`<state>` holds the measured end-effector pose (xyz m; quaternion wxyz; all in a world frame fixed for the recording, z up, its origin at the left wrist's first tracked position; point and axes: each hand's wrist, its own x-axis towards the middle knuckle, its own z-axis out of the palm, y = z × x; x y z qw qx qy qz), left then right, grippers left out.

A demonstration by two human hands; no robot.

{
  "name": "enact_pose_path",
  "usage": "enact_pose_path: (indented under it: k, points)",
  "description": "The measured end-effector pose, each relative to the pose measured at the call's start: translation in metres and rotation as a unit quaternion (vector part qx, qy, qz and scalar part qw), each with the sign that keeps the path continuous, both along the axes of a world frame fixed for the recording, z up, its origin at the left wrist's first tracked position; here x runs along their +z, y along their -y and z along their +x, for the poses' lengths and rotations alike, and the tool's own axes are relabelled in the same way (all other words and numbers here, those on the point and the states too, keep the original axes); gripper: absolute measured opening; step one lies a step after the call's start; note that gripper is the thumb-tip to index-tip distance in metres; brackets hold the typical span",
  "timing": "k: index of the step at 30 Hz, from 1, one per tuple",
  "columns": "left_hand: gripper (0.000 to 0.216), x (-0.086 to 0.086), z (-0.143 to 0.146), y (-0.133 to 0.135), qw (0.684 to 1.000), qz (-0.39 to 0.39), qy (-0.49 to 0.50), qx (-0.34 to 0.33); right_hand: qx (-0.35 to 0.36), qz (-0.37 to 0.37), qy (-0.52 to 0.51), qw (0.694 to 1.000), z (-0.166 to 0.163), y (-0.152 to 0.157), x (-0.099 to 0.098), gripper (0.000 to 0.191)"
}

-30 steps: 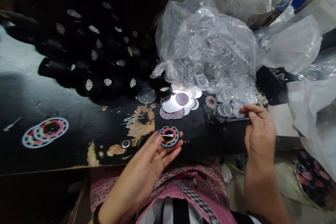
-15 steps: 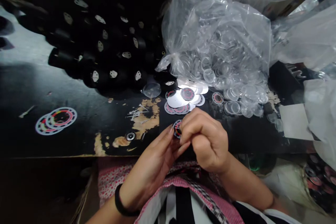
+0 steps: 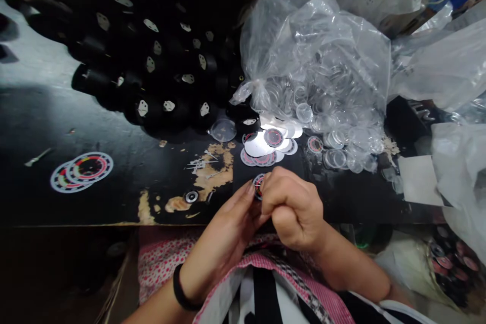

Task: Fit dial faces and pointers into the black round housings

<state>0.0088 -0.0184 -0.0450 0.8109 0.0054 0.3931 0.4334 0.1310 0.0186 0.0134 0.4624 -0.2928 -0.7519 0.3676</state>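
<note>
My left hand [image 3: 240, 215] grips a small round gauge [image 3: 258, 185] with a printed dial face, thumb at its left edge. My right hand [image 3: 293, 207] is closed against the right side of the dial, its fingers bent inward. The fingertips are hidden behind the knuckles, so I cannot make out what they pinch. A thin pale pointer seems to lie across the dial. Just beyond is a pile of printed dial discs [image 3: 261, 146], some white side up. Left of my hands lie several loose white pointers [image 3: 199, 163] and a small round metal-rimmed part [image 3: 191, 196].
Clear plastic discs [image 3: 336, 136] spill from a plastic bag [image 3: 315, 35] at the back right. Black cylindrical housings [image 3: 167, 81] with pale tabs are stacked at the back left. Two larger dial discs [image 3: 91, 167] overlap at left. A white card [image 3: 419, 179] lies at right.
The camera view has shifted slightly. Both hands stay together at the gauge, with the right hand still closed against its face; nothing else has visibly moved.
</note>
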Motion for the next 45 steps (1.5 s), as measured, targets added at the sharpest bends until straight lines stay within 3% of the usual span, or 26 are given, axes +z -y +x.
enact_pose_path:
  k: [3, 6, 8, 11, 13, 15, 17, 19, 21, 22, 26, 28, 29, 30, 31, 33, 34, 36, 41, 45]
  points:
    - [0.02, 0.001, 0.001, 0.001, 1.0, 0.014, -0.024, 0.003, 0.011, -0.039, 0.037, 0.998, -0.003, -0.006, -0.007, 0.019]
    - [0.026, 0.001, 0.001, 0.001, 1.0, 0.015, -0.009, 0.008, -0.033, -0.083, -0.059, 0.994, 0.004, -0.005, 0.0, 0.021]
    - [0.028, 0.001, 0.002, 0.002, 1.0, 0.018, -0.01, 0.007, -0.059, -0.063, -0.124, 0.988, 0.007, -0.002, 0.004, 0.022]
    - [0.024, 0.002, 0.002, 0.002, 0.999, 0.013, -0.03, 0.005, -0.02, -0.039, -0.066, 0.997, 0.004, -0.001, 0.002, 0.02]
    - [0.022, 0.003, 0.002, 0.003, 0.999, 0.004, -0.038, 0.0, 0.008, -0.07, -0.01, 0.997, 0.004, -0.002, -0.002, 0.02]
    - [0.022, 0.004, 0.001, 0.001, 0.999, -0.02, -0.047, 0.001, -0.007, -0.109, -0.035, 0.993, 0.014, -0.003, -0.004, 0.02]
    - [0.024, 0.005, 0.0, -0.001, 0.997, -0.052, -0.056, 0.007, -0.084, -0.116, -0.106, 0.984, 0.039, -0.002, -0.009, 0.02]
    - [0.026, 0.006, 0.0, -0.004, 0.996, -0.074, -0.054, 0.008, -0.226, -0.095, -0.14, 0.959, 0.075, -0.001, -0.016, 0.019]
    - [0.029, 0.009, -0.001, -0.006, 0.996, -0.08, -0.047, 0.013, -0.381, -0.074, -0.105, 0.916, 0.116, 0.0, -0.025, 0.015]
    - [0.029, 0.011, -0.002, -0.006, 0.996, -0.078, -0.049, 0.02, -0.414, -0.071, -0.096, 0.902, 0.135, 0.001, -0.03, 0.014]
    - [0.029, 0.019, -0.003, -0.005, 0.993, -0.033, -0.1, 0.055, -0.445, -0.101, -0.039, 0.889, 0.176, 0.004, -0.034, 0.013]
    - [0.029, 0.021, -0.003, -0.004, 0.99, 0.011, -0.124, 0.062, -0.457, -0.066, 0.054, 0.885, 0.167, 0.007, -0.024, 0.011]
    - [0.03, 0.021, -0.004, -0.003, 0.989, 0.033, -0.133, 0.062, -0.462, -0.004, 0.141, 0.875, 0.155, 0.008, -0.017, 0.012]
    - [0.031, 0.021, -0.004, -0.002, 0.987, 0.052, -0.142, 0.06, -0.452, 0.062, 0.22, 0.862, 0.139, 0.009, -0.009, 0.013]
    - [0.032, 0.021, -0.005, -0.001, 0.985, 0.066, -0.151, 0.057, -0.403, 0.089, 0.253, 0.875, 0.12, 0.01, -0.002, 0.014]
    - [0.033, 0.02, -0.007, 0.001, 0.981, 0.081, -0.171, 0.049, -0.199, 0.06, 0.282, 0.937, 0.079, 0.01, 0.007, 0.013]
    - [0.034, 0.02, -0.008, 0.003, 0.979, 0.084, -0.182, 0.043, -0.13, 0.04, 0.312, 0.94, 0.06, 0.008, 0.008, 0.013]
    - [0.036, 0.018, -0.011, 0.004, 0.974, 0.084, -0.206, 0.029, -0.067, 0.051, 0.356, 0.931, 0.03, 0.002, 0.004, 0.013]
    - [0.045, 0.01, -0.016, 0.006, 0.974, 0.058, -0.216, 0.025, -0.067, 0.138, 0.41, 0.899, 0.006, -0.011, -0.012, 0.016]
    - [0.029, 0.004, -0.013, 0.005, 0.978, 0.021, -0.201, 0.041, -0.085, 0.064, 0.412, 0.905, -0.002, -0.012, -0.01, 0.013]
